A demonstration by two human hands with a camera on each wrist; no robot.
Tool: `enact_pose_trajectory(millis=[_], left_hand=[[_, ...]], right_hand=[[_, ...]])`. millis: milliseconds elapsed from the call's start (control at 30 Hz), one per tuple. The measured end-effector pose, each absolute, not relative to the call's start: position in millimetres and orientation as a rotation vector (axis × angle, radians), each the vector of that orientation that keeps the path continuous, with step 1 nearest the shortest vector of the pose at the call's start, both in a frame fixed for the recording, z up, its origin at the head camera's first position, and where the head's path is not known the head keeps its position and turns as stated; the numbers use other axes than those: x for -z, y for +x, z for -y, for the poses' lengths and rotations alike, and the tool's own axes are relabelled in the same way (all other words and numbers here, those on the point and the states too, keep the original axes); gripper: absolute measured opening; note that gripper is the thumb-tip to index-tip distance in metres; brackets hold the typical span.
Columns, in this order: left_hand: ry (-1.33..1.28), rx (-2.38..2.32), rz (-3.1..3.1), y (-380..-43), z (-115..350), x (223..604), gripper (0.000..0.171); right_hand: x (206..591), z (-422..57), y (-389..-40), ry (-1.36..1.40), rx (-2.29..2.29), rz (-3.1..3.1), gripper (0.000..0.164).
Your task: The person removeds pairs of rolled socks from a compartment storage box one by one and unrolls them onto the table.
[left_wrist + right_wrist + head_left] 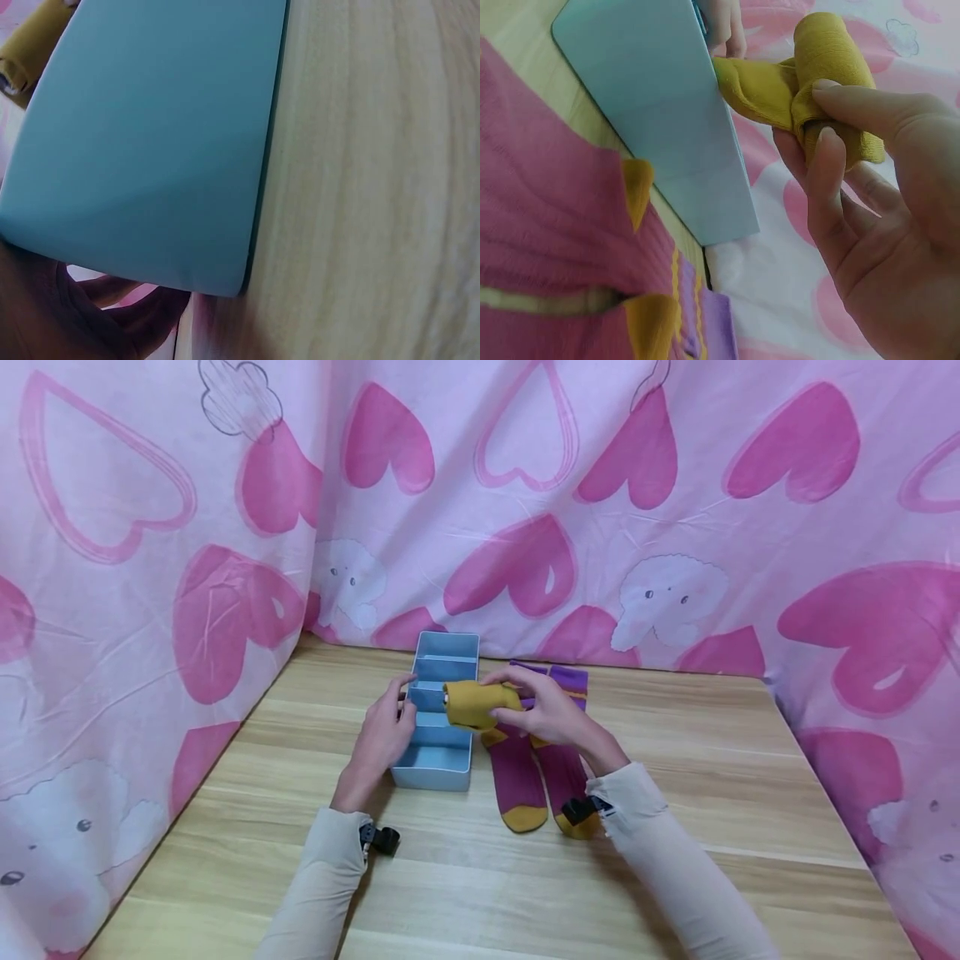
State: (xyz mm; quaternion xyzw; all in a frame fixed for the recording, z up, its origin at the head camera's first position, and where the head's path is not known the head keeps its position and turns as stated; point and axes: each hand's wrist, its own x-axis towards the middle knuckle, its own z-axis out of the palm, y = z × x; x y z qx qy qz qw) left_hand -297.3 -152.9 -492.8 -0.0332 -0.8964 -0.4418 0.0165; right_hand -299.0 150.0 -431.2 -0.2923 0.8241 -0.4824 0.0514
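Note:
My right hand (543, 706) grips a mustard-yellow rolled-up sock (474, 705) between thumb and fingers. That roll hangs above the right side of a blue divided box (432, 779), and a loose flap (757, 94) of it reaches toward the rim. Along the box's left wall lies my left hand (386, 727), touching it with loosely bent fingers (157, 319); how firmly it presses cannot be told. To the right of the box a pair of magenta socks (517, 777) lies flat, with yellow toes and heels and purple cuffs (568, 680). My right forearm partly covers them.
The box has several compartments in a row and stands on a wood-grain table (697, 827). A pink curtain (510, 560) with hearts encloses the table's back and sides. A small black device (381, 839) is strapped at each wrist.

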Motion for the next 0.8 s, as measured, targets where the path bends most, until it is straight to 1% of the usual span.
enact_pose_trajectory(millis=[500, 800], left_hand=[[-0.097, 1.352, 2.800, -298, 152, 490, 0.052], [-0.097, 1.363, 2.819, -296, 152, 490, 0.052]], right_hand=[[442, -194, -291, -0.836, 1.551, -2.468, 0.043], [449, -225, -280, -0.702, 1.524, -2.515, 0.040]])
